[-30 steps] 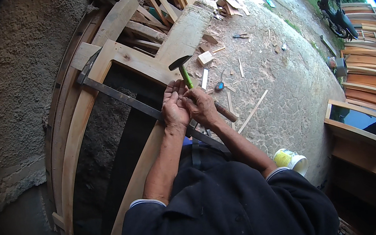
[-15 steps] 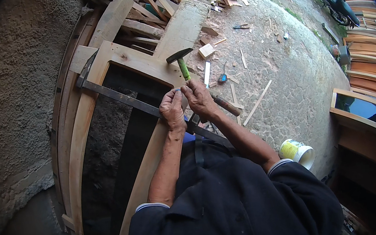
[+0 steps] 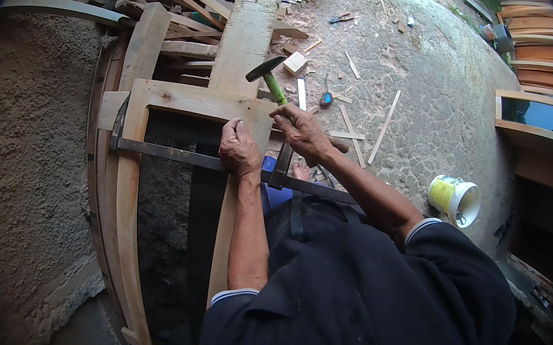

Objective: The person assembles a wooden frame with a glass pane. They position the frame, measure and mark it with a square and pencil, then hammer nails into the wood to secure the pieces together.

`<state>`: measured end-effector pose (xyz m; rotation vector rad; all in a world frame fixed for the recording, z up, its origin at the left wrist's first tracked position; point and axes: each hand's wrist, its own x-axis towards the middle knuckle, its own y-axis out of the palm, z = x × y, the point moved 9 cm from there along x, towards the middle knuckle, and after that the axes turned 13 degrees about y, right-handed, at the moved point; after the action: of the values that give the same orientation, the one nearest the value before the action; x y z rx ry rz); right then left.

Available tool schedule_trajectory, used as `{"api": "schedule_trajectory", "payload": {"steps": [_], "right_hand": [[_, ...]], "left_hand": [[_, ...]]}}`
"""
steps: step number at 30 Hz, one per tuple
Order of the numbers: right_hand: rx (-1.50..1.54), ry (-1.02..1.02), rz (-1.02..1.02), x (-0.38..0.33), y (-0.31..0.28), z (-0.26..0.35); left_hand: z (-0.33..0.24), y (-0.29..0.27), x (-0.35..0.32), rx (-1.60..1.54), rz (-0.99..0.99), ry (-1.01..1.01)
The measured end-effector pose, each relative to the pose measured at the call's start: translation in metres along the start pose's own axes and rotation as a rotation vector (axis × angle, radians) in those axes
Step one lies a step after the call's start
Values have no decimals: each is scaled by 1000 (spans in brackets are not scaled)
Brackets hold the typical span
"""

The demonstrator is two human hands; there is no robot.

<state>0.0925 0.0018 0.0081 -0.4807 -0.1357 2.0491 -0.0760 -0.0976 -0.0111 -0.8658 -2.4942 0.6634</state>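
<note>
A hammer (image 3: pixel 265 69) with a dark metal head and green neck is held in my right hand (image 3: pixel 304 135), its head pointing up and away from me. My left hand (image 3: pixel 240 151) is closed, thumb against curled fingers, above the near rail of a curved wooden frame (image 3: pixel 194 102). Anything within those fingers is too small or hidden to make out. A dark metal bar clamp (image 3: pixel 172 151) stretches across the frame and passes beneath my left hand. Its sliding jaw (image 3: pixel 280 166) is between my forearms.
A thick plank (image 3: pixel 242 44) extends beyond the frame, beside piled wood offcuts (image 3: pixel 200 15). Pliers (image 3: pixel 341 18), a blue tape measure (image 3: pixel 326 99) and wood strips lie on the ground. A white bucket (image 3: pixel 443 194) lies tipped at right. A rough wall (image 3: pixel 22 150) borders the left side.
My hands, close together at the fingertips before, have moved apart. The left is now over the frame's rail, and the right still grips the hammer. The whole view has shifted slightly.
</note>
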Motion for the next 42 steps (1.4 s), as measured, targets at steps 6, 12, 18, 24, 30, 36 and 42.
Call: {"api": "schedule_trajectory", "payload": {"steps": [6, 12, 18, 24, 30, 36, 42], "right_hand": [[-28, 43, -23, -18, -29, -20], [-48, 3, -23, -32, -40, -12], [-275, -219, -48, -48, -39, 23], [-597, -256, 87, -55, -10, 27], [-810, -195, 204, -51, 5, 27], [-869, -213, 200, -54, 4, 40], [-831, -274, 167, -55, 3, 50]], "left_hand": [[-4, 2, 2, 105, 41, -18], [-6, 4, 2, 166, 77, -20], [-9, 6, 2, 215, 100, 10], [-14, 8, 3, 233, 89, 131], [-13, 7, 2, 212, 64, 146], [-14, 6, 2, 170, 34, 162], [-17, 7, 2, 234, 70, 154]]}}
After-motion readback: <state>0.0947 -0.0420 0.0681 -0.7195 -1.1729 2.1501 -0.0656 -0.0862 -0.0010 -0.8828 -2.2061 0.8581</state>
